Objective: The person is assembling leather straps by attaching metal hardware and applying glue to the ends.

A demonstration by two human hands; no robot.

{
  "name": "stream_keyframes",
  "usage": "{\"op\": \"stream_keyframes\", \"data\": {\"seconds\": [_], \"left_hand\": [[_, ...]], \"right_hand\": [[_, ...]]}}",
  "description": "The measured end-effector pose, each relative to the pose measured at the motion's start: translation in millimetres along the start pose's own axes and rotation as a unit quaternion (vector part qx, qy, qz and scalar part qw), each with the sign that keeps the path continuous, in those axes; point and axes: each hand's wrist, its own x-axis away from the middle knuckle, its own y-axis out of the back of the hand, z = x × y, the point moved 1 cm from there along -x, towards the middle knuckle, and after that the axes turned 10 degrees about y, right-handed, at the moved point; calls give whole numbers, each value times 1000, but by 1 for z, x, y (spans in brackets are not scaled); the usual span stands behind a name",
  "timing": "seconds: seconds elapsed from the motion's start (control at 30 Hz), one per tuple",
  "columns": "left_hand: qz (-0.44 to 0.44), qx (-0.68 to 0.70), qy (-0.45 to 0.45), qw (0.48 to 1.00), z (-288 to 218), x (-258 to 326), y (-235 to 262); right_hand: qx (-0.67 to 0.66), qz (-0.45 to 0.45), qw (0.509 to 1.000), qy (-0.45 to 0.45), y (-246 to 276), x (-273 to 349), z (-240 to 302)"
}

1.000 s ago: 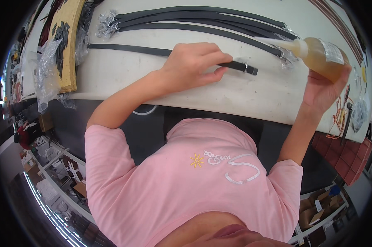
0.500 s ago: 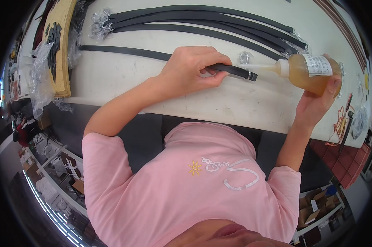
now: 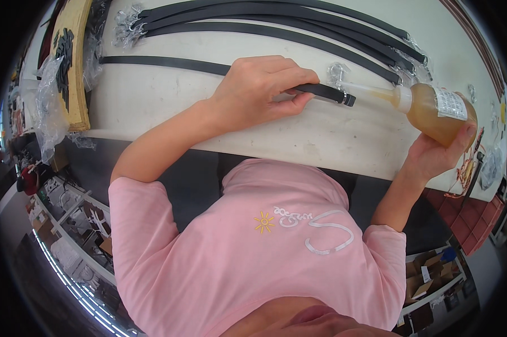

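My left hand (image 3: 267, 90) pinches a black strap (image 3: 172, 62) close to its right end, where a small metal fitting shows. That end is lifted a little above the white table, and the rest of the strap trails off to the left. In my right hand (image 3: 436, 157) is a squeeze bottle (image 3: 430, 115) of amber liquid, with a white label and a long clear nozzle. It lies nearly level, nozzle pointing left, its tip just above and beside the strap's end, apart from it as far as I can see.
Several more black straps (image 3: 298, 29) lie across the far side of the white table (image 3: 219, 135), clear plastic wrapping at both ends. A tan board (image 3: 79, 84) with small dark pieces and plastic stands at the left. Orange cord (image 3: 464, 174) lies near the right edge, above a red crate (image 3: 467, 219).
My right hand has drawn the bottle to the right and slightly nearer me, so its nozzle tip sits farther from my left hand. The left hand keeps its pinch on the strap.
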Motion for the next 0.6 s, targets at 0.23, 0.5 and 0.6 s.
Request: {"op": "stream_keyframes", "data": {"seconds": [0.23,0.5,0.6], "left_hand": [[3,17,12,1000,0,1,1],[24,21,33,999,-3,-2,2],[19,18,25,999,-2,-2,2]], "right_hand": [[4,41,998,-39,7,12,-5],[18,69,996,-50,6,13,-5],[17,75,995,-58,6,14,-5]]}}
